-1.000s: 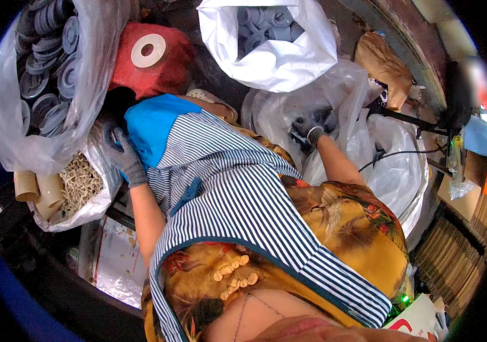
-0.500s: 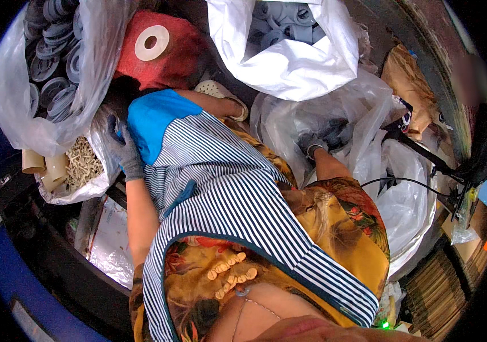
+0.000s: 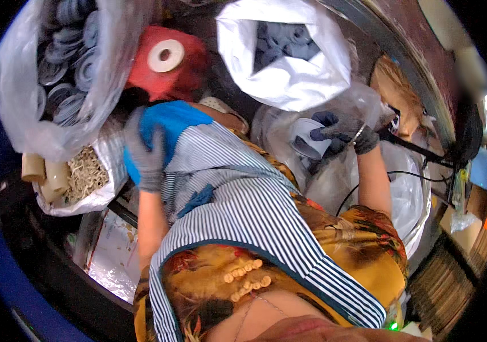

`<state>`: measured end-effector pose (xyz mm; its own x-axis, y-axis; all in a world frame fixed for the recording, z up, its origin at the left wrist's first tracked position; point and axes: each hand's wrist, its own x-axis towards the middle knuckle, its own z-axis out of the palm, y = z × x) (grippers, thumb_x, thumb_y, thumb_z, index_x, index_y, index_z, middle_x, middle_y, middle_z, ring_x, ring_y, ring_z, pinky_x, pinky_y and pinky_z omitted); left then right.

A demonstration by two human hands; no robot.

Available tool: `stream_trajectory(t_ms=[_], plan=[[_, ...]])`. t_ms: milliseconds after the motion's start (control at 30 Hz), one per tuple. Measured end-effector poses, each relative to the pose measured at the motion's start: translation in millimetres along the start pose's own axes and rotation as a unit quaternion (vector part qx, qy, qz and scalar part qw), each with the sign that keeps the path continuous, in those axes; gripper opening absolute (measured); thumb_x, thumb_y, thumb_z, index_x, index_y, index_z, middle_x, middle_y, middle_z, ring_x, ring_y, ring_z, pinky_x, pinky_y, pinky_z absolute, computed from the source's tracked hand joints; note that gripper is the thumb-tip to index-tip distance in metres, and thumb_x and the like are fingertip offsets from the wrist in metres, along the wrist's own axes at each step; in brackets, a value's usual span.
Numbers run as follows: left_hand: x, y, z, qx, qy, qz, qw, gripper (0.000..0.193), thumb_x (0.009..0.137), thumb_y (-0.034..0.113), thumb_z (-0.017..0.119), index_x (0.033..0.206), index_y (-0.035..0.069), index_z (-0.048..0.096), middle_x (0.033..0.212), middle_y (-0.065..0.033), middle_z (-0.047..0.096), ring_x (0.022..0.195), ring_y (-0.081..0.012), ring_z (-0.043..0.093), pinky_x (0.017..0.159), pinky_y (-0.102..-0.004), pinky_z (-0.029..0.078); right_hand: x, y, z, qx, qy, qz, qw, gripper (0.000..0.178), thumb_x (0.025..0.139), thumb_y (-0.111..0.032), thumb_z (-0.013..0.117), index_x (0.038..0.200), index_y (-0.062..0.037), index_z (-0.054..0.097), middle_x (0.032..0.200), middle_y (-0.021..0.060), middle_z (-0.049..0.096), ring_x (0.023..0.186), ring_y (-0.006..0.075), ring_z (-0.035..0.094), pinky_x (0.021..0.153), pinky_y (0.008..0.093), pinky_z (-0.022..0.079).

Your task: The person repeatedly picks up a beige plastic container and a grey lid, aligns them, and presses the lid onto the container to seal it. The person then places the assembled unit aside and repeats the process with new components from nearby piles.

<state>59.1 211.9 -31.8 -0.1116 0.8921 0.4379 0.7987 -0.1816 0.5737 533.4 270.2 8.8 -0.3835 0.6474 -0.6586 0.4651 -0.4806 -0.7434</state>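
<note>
Over the clear bag [image 3: 269,128], a one-sided grip

The right hand [image 3: 353,132] grips a grey part [image 3: 309,128] by one side; a slack pinch could drop it inside. Blurred, the left hand [image 3: 147,149] spreads, seemingly empty, over the blue patch [image 3: 182,116].

— Any legible text, label, number or sign in view?
— None can be read.
— And the pale sheet [image 3: 112,248] at lower left?
— Faint marks on its surface, too small to make out.
</note>
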Motion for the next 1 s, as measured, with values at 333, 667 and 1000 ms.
stream_trajectory(t_ms=[333,667,1000], plan=[[7.3,72.6,-20.5,-0.451,0.003,-0.337,0.827,0.05,0.095,0.024,0.063,0.134,0.002,0.042,0.122,-0.016,0.059,0.106,-0.0208,0.064,0.086,-0.0295,0.055,71.7,-183.8,134.3,0.071,-0.004,-0.267,0.961,0.034,0.092,-0.024,0.061,0.117,0.0,0.061,0.097,0.0132,0.068,0.092,0.0209,0.066,0.085,0.0317,0.052],[5.8,36.6,-57.2,-0.626,0.076,-0.31,0.712,0.054,0.102,0.042,0.045,0.144,0.009,0.038,0.138,-0.0119,0.048,0.119,-0.0259,0.053,0.096,-0.0421,0.049,61.2,-165.3,180.8,-0.169,0.163,-0.491,0.839,0.056,0.065,-0.031,0.085,0.105,0.0013,0.061,0.086,0.0156,0.068,0.079,0.0245,0.069,0.073,0.036,0.053],[-68.7,-40.6,-23.2,0.205,0.042,-0.301,0.93,0.062,0.088,0.046,0.059,0.138,0.011,0.048,0.14,-0.0177,0.046,0.131,-0.0365,0.041,0.111,-0.0522,0.028,144.8,-179.3,132.7,-0.211,0.227,-0.402,0.862,0.033,0.085,-0.024,0.075,0.1,0.0039,0.065,0.084,0.0131,0.069,0.072,0.0106,0.06,0.065,0.0324,0.05]])
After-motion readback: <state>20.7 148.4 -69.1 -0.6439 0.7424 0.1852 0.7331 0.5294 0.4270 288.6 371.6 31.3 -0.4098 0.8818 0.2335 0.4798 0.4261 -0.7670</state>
